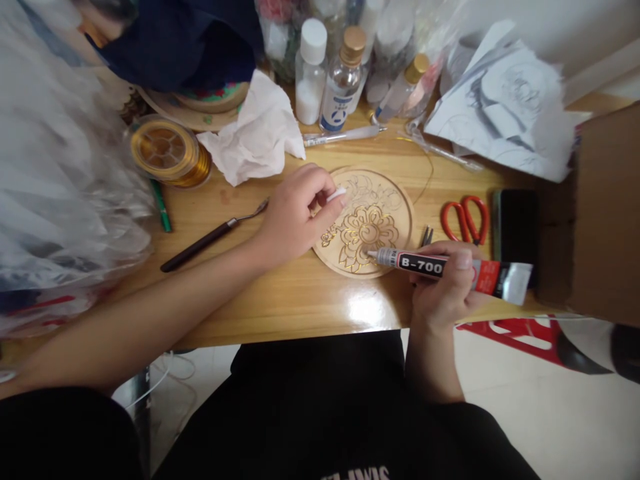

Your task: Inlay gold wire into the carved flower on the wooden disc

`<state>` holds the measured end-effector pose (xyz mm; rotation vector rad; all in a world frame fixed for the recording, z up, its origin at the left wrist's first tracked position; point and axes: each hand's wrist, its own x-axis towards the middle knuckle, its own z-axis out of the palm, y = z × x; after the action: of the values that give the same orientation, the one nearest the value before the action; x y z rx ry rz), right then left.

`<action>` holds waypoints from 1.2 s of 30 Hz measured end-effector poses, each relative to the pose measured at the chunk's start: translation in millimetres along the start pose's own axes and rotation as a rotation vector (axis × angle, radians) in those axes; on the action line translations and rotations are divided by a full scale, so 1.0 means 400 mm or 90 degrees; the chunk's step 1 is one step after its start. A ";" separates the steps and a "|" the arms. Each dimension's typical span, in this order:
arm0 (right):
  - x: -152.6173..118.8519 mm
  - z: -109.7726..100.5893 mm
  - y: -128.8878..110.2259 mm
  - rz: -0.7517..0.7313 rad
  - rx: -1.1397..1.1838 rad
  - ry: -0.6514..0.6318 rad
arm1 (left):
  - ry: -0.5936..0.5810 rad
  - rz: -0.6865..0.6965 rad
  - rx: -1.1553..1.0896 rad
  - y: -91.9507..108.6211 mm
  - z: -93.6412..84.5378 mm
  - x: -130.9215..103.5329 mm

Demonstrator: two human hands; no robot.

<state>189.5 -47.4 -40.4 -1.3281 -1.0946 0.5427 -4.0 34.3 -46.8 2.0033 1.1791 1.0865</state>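
A round wooden disc [407,230] lies on the wooden table, with a flower outlined in gold wire and faint pencil lines above it. My left hand [300,210] rests over the disc's upper left edge, its fingers closed on a small white cap [337,194]. My right hand [445,287] grips a B-700 glue tube [423,263], whose nozzle points left, over the lower part of the flower. Whether the tip touches the disc, I cannot tell.
Red-handled pliers [466,221] and a dark box [515,227] lie right of the disc. A dark-handled tool [200,245], gold wire spool [173,153] and crumpled tissue [257,137] are on the left. Bottles [340,90] stand behind; a cardboard box [605,213] is far right.
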 end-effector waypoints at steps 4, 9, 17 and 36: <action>0.000 0.001 0.000 -0.006 -0.001 -0.008 | 0.009 0.008 -0.003 0.000 0.001 0.000; 0.000 0.002 -0.001 0.002 -0.007 0.010 | 0.004 0.004 -0.003 0.001 0.001 -0.001; 0.002 0.005 0.003 -0.025 -0.002 0.003 | 0.000 -0.003 0.021 0.000 0.001 0.001; 0.003 0.008 0.003 -0.023 -0.029 0.045 | 0.004 -0.007 0.023 0.001 0.000 0.000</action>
<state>187.3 -44.6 -41.5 -1.3536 -1.0762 0.4428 -3.6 34.1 -46.5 2.0199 1.2196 1.0737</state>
